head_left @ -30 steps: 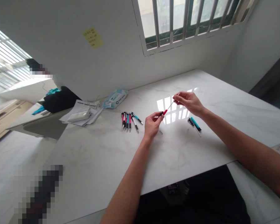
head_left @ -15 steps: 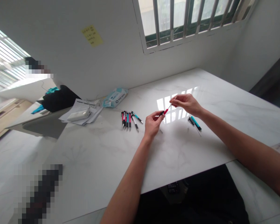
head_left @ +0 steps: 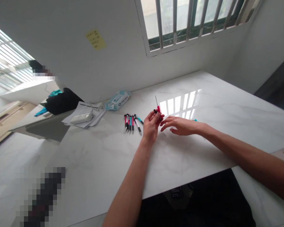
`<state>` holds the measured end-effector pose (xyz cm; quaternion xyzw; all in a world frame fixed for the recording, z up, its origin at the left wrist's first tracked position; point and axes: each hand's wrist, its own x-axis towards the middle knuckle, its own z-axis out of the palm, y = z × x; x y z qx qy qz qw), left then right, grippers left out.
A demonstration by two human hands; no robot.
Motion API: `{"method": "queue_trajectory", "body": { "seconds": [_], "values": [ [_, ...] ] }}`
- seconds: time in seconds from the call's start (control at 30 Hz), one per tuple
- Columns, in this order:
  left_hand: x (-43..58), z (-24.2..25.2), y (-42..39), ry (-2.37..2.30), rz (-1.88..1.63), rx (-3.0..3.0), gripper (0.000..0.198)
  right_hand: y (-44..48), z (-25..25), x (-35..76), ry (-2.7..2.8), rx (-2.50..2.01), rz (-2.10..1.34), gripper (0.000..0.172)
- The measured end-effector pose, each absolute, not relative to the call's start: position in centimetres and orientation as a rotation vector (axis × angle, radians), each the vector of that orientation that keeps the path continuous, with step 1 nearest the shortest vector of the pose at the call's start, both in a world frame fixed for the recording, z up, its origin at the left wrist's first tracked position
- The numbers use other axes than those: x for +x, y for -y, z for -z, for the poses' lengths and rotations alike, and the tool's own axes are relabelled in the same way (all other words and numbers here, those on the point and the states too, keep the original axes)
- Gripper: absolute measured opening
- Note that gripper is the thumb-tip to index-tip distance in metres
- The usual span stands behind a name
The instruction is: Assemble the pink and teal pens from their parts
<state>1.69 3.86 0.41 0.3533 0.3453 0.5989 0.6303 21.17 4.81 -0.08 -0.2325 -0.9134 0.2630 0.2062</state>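
My left hand (head_left: 151, 126) is closed around a red pen barrel (head_left: 158, 109) and a black pen part (head_left: 155, 111). A thin refill (head_left: 156, 100) sticks up out of the red barrel. Just to the right, my right hand (head_left: 180, 125) hovers palm down, fingers apart and holding nothing that I can see. Below its fingertips a small spring (head_left: 164, 134) lies on the white marbled table (head_left: 104, 164). Left of my left hand several click pens (head_left: 129, 123) lie side by side in red, white and teal. My right hand and wrist mostly hide a teal pen part (head_left: 195, 120).
A pack of wipes (head_left: 118, 100) rests against the wall behind the pens. Papers (head_left: 94, 119) with a white device (head_left: 81, 118) on them lie at the table's left edge. A yellow note (head_left: 96, 39) is stuck to the wall. Another person (head_left: 61, 101) sits beyond the wall.
My right hand has let go of the refill and moved down and left, its fingers opening. My left hand has tilted the red barrel upright, refill pointing up.
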Motion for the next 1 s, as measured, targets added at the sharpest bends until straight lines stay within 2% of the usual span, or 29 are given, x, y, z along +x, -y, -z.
{"method": "queue_trajectory", "body": {
  "seconds": [0.07, 0.2, 0.47, 0.67, 0.83, 1.0],
  "values": [
    [1.7, -0.4, -3.9, -0.798, -1.383, 0.804, 0.033, -4.5, 0.1, 20.7, 2.608, -0.621, -0.765, 0.045],
    [1.6, -0.3, -4.0, -0.830, -1.393, 0.817, 0.032, -4.4, 0.3, 20.1, 2.567, -0.748, -0.845, 0.024],
    [1.0, 0.3, -4.6, -0.936, -1.394, 0.884, 0.035, -4.5, 1.2, 19.3, 2.554, -0.796, -0.673, 0.012],
    [0.3, 1.2, -5.3, -1.148, -1.368, 1.130, 0.038, -4.8, 1.3, 19.5, 2.474, -0.807, -0.749, 0.016],
    [0.3, 1.4, -5.3, -1.171, -1.293, 1.133, 0.043, -6.0, 1.5, 20.5, 2.249, -0.940, -0.834, 0.025],
    [0.4, 1.4, -5.1, -1.184, -1.211, 1.129, 0.047, -7.5, 1.4, 22.0, 2.085, -1.062, -0.917, 0.018]
  ]
}}
